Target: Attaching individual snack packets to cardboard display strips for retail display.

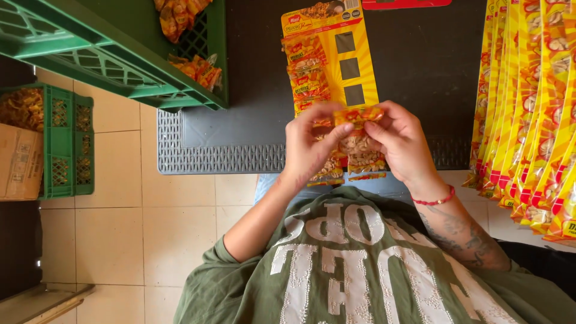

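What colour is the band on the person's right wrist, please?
Red: a thin wrist band just below the right hand, seen in the head view.

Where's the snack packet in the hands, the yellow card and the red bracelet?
snack packet [359,144], head view, its clear middle.
yellow card [333,57], head view, its yellow face.
red bracelet [434,200], head view, the band on the wrist.

At frame centre, both hands [354,144] are holding a snack packet [359,141] below the display card [330,54] lying on the tray [216,150], crates [120,54] sitting upper left, stacked cards [534,114] lying right.
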